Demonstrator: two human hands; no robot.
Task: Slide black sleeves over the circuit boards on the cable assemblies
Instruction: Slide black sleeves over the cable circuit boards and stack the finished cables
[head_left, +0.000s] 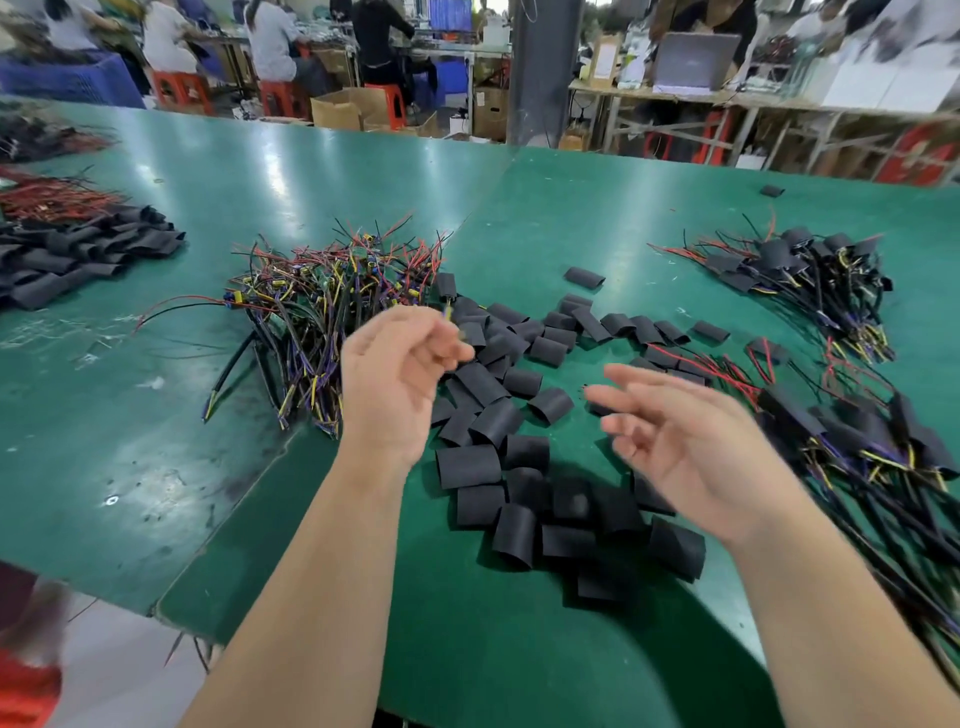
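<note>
Left hand (400, 379) is raised above the table (156, 415) with its fingers curled. Thumb and forefinger pinch the thin wires of a sleeved cable (445, 289), whose black sleeve stands just above the fingertips; blur hides the detail of the grip.

Right hand (691, 447) is held palm inward with its fingers spread and relaxed, holding nothing.

Loose black sleeves (519, 467) lie scattered on the table between and below both hands. Bare cable assemblies (332, 312), a tangle of red, black, yellow and purple wire, are heaped just left of the left hand. Finished assemblies (810, 270) with sleeves fitted lie in a pile at far right, and a further pile (883, 447) lies beside the right hand. A second heap of sleeves (78, 254) sits at the far left edge.
</note>
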